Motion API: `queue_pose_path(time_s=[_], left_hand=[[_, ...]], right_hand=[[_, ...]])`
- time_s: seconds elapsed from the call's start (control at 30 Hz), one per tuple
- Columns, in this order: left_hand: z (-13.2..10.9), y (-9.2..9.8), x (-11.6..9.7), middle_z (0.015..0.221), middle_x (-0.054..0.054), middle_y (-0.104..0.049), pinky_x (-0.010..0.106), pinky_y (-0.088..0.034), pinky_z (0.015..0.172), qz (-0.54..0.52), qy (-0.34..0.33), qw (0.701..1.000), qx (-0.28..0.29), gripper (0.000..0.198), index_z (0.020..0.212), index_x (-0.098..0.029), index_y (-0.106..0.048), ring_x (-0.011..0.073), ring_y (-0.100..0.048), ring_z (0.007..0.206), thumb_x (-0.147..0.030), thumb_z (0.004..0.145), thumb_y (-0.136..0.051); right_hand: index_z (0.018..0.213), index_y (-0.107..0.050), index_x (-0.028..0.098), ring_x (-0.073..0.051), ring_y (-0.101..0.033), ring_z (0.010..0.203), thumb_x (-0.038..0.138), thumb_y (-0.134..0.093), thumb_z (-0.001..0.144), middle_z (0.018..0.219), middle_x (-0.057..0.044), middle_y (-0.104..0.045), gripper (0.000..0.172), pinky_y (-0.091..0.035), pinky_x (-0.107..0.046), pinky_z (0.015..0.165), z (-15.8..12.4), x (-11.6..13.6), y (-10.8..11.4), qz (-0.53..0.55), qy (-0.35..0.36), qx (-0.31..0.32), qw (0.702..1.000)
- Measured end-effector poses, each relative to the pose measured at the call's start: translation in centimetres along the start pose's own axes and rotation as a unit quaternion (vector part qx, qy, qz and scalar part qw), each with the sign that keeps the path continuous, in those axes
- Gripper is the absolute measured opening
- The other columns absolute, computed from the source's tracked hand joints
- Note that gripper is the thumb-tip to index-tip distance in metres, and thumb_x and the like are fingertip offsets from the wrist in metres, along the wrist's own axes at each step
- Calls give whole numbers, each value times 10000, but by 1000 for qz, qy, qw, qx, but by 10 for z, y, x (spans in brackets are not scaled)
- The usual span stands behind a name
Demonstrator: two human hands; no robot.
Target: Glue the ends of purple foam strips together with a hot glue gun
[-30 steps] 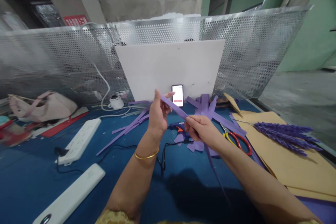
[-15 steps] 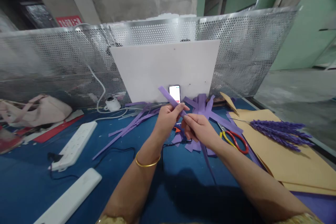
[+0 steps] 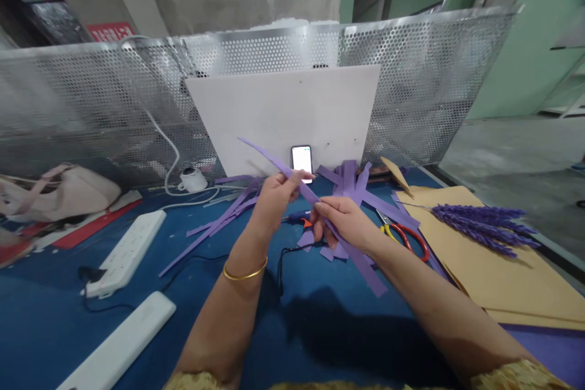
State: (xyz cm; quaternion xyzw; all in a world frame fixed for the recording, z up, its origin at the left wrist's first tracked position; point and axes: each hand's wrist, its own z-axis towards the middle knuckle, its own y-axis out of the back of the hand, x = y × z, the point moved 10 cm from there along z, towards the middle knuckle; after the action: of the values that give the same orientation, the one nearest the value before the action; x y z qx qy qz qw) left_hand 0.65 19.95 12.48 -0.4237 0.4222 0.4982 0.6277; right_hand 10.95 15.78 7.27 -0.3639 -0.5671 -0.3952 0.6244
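A long purple strip (image 3: pixel 308 194) runs slantwise through both hands, its thin end up to the left and its wide end down to the right. My left hand (image 3: pixel 278 194) pinches it near the middle, with a gold bangle on the wrist. Fingers closed, my right hand (image 3: pixel 339 219) grips the strip just to the right. Behind my right hand lies a pile of purple strips (image 3: pixel 350 180). Small purple pieces (image 3: pixel 336 251) lie under the hands, beside a blue and orange glue gun (image 3: pixel 299 217), partly hidden.
Red and yellow scissors (image 3: pixel 406 239) lie right of the hands. Purple flower stems (image 3: pixel 479 225) rest on tan sheets (image 3: pixel 516 286). A phone (image 3: pixel 301 160) leans on a white board (image 3: pixel 283 113). Thin strips (image 3: pixel 214 225), power strips (image 3: pixel 130 253) and a pink bag (image 3: pixel 68 189) are to the left.
My left hand has moved slightly left, away from my right hand. More of the strip shows between them, and its wide end now hangs out below my right hand.
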Motion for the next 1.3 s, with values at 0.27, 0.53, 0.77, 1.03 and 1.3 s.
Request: queue_pose_path(time_s=[0.27,0.53,0.77,1.03,1.3], left_hand=[[8,64,-9,465,-73,-279,233,-183,426,-60,-84,975,-197,281,656,-150,-708,60,-247,431,-392,794,-746],[6,25,-1,491,-57,-371,242,-236,425,-36,-31,995,-84,461,786,-147,-744,72,-328,432,-606,750,-741],[3,4,0,421,-51,-326,254,-148,443,31,-42,998,-26,475,646,-147,-715,71,-258,413,-607,764,-722],[2,3,-10,484,-12,-433,256,-232,460,52,-58,997,2,451,683,-158,-743,90,-371,463,-589,807,-695],[-1,2,-9,448,-47,-356,256,-191,445,68,-69,994,-41,441,689,-145,-739,77,-287,423,-556,835,-670]], right_hand=[[731,-594,171,-59,-459,319,388,-538,923,540,8,-680,295,-369,-185,372,-5,-4,-5,-10,-62,57,996],[718,-550,201,-60,-385,291,346,-471,951,452,75,-554,286,-287,-189,335,1,4,11,-117,18,-40,992],[689,-518,216,-66,-367,322,385,-485,950,430,85,-482,312,-293,-206,377,-3,16,17,-173,46,-70,981],[672,-492,224,-95,-383,419,407,-481,947,445,74,-420,331,-297,-235,477,-6,25,21,-209,82,-101,969],[612,-434,212,-132,-464,568,392,-450,963,559,21,-486,395,-276,-263,562,-13,39,26,-363,135,-159,908]])
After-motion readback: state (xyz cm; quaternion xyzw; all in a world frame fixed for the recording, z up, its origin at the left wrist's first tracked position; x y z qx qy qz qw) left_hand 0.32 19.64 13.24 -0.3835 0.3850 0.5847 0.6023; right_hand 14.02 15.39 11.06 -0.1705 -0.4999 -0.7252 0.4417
